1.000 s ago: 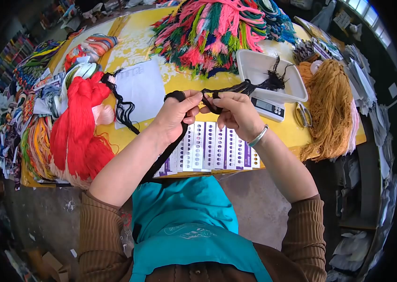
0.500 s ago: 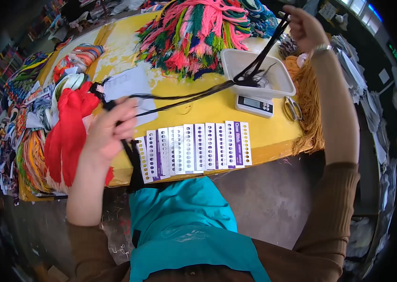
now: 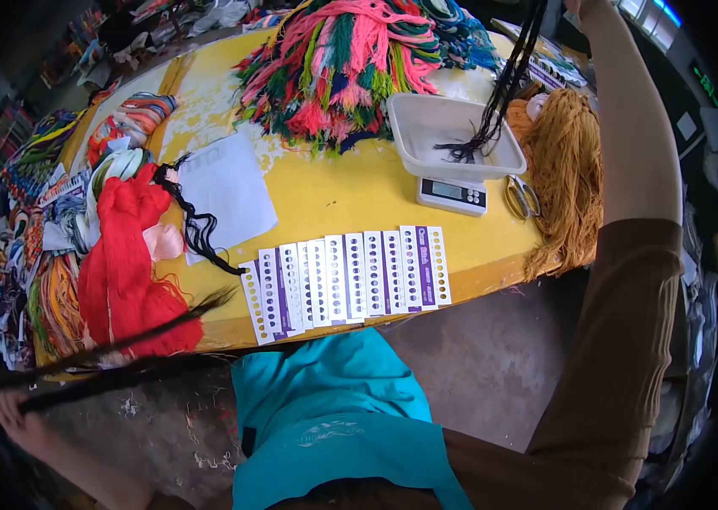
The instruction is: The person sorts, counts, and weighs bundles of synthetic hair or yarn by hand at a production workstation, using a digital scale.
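Observation:
At the lower left edge, my left hand is closed round a long hank of black thread, smeared by motion and stretching over the table's near edge. My right hand is raised at the top edge, mostly cut off. Black strands hang from it, their lower ends inside a white plastic tub. That tub sits on a small digital scale. A thin twisted black skein lies across a white paper sheet.
Punched thread cards line the yellow table's front edge. Scissors lie beside tan thread. Red skeins and mixed colours crowd the left. A pink and green heap is at the back.
The black thread that stretched between both hands is now in two separate lengths. My left hand has swung down and left with one; my right hand has gone up with the other.

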Available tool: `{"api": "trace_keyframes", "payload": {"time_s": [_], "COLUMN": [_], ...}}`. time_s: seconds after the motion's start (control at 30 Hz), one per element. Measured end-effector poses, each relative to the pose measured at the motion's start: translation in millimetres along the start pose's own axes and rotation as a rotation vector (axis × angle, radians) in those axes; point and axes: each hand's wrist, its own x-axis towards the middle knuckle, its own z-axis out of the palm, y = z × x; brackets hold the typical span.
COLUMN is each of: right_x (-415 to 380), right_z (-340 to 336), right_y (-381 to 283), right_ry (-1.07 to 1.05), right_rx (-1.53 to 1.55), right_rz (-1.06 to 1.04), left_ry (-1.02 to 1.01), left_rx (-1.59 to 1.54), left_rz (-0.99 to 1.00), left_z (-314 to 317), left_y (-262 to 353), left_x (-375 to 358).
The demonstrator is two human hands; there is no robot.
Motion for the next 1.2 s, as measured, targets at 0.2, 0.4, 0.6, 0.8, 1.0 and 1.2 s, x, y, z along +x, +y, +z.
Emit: {"api": "trace_keyframes", "payload": {"time_s": [0.2,0.4,0.6,0.8,1.0,1.2], "right_x": [-52.0,-171.3,-259.5,-280.2,-280.8,-284.5], "right_z": [-16.3,-50.3,-77.0,-93.3,-105.7,-100.6], "right_y": [106.5,202.7,204.7,184.0,188.3,208.3], "right_ry": [-0.674,-0.728,-0.548,-0.401,-0.226,-0.305], "right_rx": [-0.698,-1.471,-1.263,-1.128,-1.185,-1.210], "right_rz": [-0.094,-0.374,-0.399,-0.320,-0.638,-0.653], "left_ry": [0.275,0.467,0.617,0.548,0.475,0.540], "left_rx": [0.519,1.557,0.743,0.441,0.420,0.291], "left_rz": [0.184,0.112,-0.275,-0.362,-0.359,-0.413], "left_z": [-0.5,-20.0,-41.9,-21.5,-19.2,-14.8], "left_y": [40.4,-10.3,-26.1,-66.0,-75.7,-84.9], "left_x": [-52.6,-89.4,-104.9,-112.2,-114.7,-114.6]}}
